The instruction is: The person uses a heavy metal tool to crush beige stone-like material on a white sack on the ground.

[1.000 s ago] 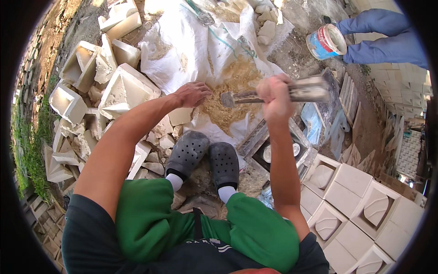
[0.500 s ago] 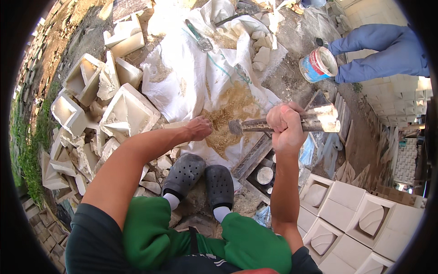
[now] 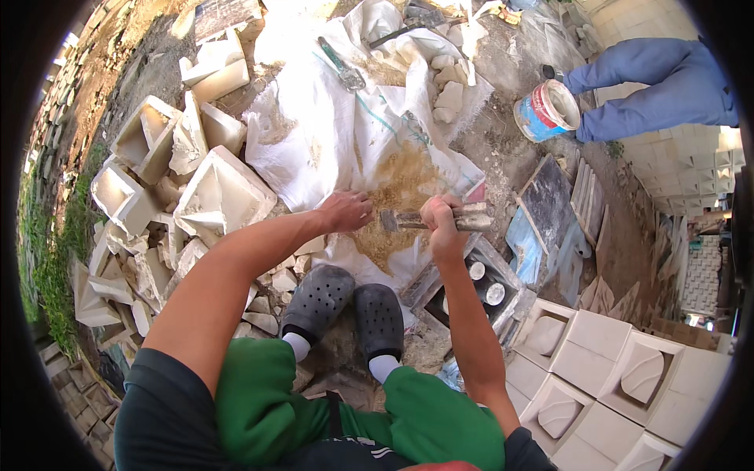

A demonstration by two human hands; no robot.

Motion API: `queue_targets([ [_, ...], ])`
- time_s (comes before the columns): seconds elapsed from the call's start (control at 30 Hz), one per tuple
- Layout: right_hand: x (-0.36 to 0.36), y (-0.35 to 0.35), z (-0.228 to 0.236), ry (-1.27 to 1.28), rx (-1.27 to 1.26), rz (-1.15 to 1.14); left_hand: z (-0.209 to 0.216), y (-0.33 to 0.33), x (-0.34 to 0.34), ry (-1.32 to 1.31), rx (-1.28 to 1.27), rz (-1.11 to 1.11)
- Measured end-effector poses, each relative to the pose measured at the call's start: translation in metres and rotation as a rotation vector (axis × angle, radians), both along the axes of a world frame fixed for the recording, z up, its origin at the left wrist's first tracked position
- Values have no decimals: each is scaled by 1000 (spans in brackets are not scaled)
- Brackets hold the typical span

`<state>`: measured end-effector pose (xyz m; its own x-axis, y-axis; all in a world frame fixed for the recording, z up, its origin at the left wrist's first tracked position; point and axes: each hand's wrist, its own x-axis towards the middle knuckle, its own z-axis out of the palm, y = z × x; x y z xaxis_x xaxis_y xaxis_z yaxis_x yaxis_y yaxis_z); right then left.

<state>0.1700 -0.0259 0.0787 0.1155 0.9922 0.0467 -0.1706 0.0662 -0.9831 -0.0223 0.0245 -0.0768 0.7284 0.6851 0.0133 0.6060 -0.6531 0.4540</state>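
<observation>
My right hand (image 3: 442,224) grips a plaster-caked, hammer-like tool (image 3: 473,217) with two bars side by side and a blocky grey end (image 3: 389,220) pointing left. That end is low over yellowish crumbs (image 3: 397,177) on a spread white woven sack (image 3: 302,149). Just left of it, my left hand (image 3: 348,211) is down at the sack's near edge. Its fingers are curled; what they hold, if anything, is hidden. Below my right wrist stands a square frame box (image 3: 514,275) with whitish cylinders (image 3: 495,294) in it.
Broken cream plaster blocks (image 3: 224,192) pile up on the left. A green-handled trowel (image 3: 340,63) lies on the sack. Finished cream blocks (image 3: 593,345) stand at lower right. Farther right are a bucket (image 3: 542,114), a dark board (image 3: 544,196) and a person's blue-trousered legs (image 3: 652,90).
My right hand has come down and to the left with the tool, whose blocky end is now close to my left hand. The left hand has shifted slightly, its fingers reaching a little farther right.
</observation>
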Motion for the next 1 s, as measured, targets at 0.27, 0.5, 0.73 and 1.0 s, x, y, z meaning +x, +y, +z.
queue_targets([
  [0.27,27,22,87,191,58,193,-14,28,-26,55,323,-90],
  [0.5,22,22,149,115,317,284,-8,26,-26,110,289,-122],
  [0.73,-9,35,-5,158,4,-34,-11,23,-18,64,279,-96],
  [1.0,15,32,96,263,70,84,-11,22,-28,45,272,-63],
])
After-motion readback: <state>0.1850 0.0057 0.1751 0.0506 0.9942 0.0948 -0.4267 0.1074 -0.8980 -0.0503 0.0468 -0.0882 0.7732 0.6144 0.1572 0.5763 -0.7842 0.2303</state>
